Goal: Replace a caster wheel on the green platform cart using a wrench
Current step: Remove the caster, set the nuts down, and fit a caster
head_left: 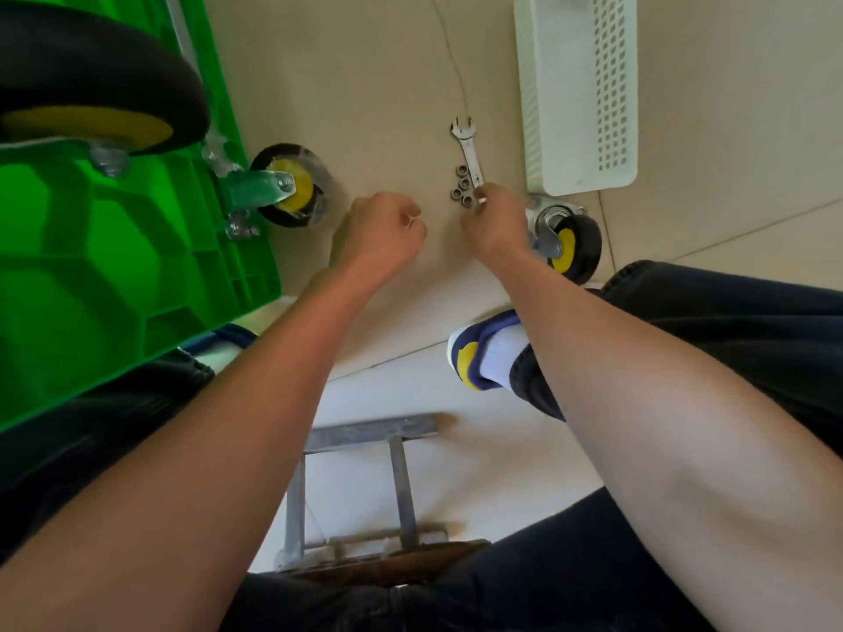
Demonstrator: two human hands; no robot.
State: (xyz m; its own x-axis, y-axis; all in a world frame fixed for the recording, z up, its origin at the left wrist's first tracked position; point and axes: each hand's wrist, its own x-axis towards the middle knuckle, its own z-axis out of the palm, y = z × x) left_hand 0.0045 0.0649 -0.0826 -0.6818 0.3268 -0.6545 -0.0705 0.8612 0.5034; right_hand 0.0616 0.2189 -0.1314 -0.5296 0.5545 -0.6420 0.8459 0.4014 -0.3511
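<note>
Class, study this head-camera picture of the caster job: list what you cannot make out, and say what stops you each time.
1. Near end of the wrench: covered by the right hand.
2. Inside of the left hand: curled fingers hide any contents.
3. Loose caster: partly behind the right wrist.
4. Green cart: cut off by the left edge.
5. Nuts: too small to read thread or size.
</note>
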